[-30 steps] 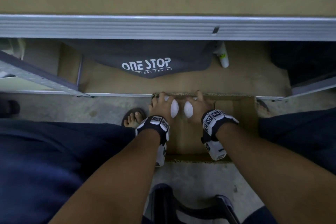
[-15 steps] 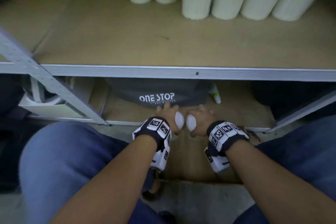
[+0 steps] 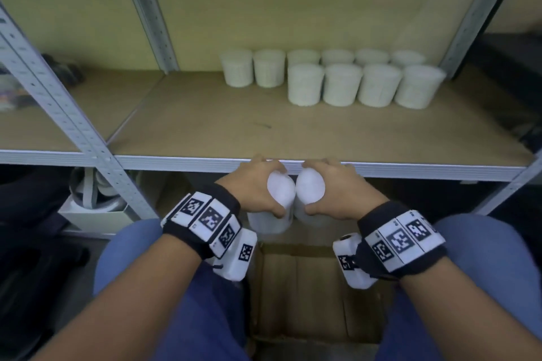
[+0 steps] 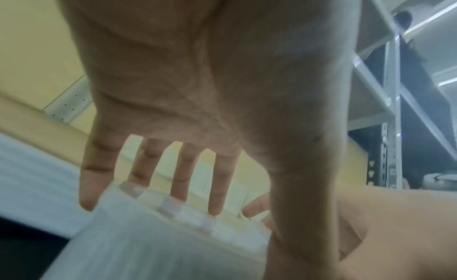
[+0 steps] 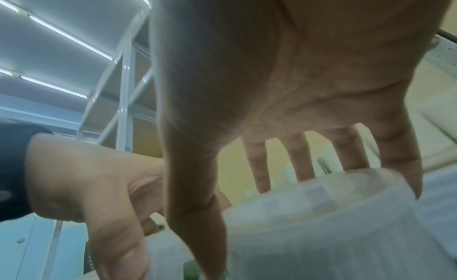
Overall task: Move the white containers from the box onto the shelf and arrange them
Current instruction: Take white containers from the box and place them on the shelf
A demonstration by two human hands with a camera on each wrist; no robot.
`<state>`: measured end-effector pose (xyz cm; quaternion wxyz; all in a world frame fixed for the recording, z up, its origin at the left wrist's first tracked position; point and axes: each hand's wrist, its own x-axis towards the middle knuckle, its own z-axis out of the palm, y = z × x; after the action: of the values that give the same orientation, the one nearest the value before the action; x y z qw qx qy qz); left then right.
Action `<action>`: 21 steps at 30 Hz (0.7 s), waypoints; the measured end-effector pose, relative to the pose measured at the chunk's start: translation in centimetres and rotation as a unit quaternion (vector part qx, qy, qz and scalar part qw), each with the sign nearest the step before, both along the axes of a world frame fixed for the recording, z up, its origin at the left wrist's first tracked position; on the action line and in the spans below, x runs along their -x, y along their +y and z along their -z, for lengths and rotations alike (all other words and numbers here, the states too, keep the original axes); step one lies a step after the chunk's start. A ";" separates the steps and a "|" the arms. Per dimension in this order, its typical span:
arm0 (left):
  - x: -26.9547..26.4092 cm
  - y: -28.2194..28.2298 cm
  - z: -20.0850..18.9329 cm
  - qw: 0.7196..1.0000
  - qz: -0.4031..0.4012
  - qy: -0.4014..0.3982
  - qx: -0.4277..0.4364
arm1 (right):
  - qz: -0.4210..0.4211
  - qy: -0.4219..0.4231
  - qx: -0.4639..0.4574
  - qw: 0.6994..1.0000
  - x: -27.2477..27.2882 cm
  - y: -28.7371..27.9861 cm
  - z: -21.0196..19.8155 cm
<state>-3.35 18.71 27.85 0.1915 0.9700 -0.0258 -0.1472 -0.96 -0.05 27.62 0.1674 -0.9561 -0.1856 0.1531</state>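
Observation:
Each of my hands grips one white container from above, side by side just below the shelf's front edge [image 3: 176, 162]. My left hand [image 3: 258, 184] holds the left container [image 3: 280, 193], and its fingers [image 4: 178, 178] wrap the ribbed lid [image 4: 173, 212]. My right hand [image 3: 337, 187] holds the right container [image 3: 311, 189], seen close as a white tub [image 5: 346, 215]. The two containers touch. Several white containers [image 3: 343, 85] stand in two rows at the back right of the shelf board [image 3: 205, 126]. The open cardboard box [image 3: 308, 296] lies on the floor between my knees.
A slanted metal upright [image 3: 67, 114] crosses the shelf's left side, and another post [image 3: 475, 17] stands at the right. A white box with cables [image 3: 93, 205] sits on the lower level at left. Dark bags lie at the far right [image 3: 510, 73].
Both hands have lifted the two containers out of the box up to the shelf's front edge. My view has tilted up, so the shelf and its rows of containers now show.

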 end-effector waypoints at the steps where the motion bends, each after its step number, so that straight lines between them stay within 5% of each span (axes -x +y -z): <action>1: 0.1 0.1 -0.9 1.000 -0.002 -0.016 0.005 | -0.001 -0.014 -0.012 1.000 0.0 0.0 -0.8; 11: -1.6 1.3 -6.4 0.992 -0.042 -0.114 0.024 | 0.024 -0.099 -0.085 0.991 -2.5 0.8 -5.8; 21: -5.4 1.5 -5.3 0.984 -0.102 -0.141 0.031 | 0.054 -0.119 -0.114 0.985 -6.4 2.5 -4.8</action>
<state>2.09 20.25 33.16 0.2302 0.9722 0.0420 0.0120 5.49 2.46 32.42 0.2601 -0.9508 -0.1683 0.0068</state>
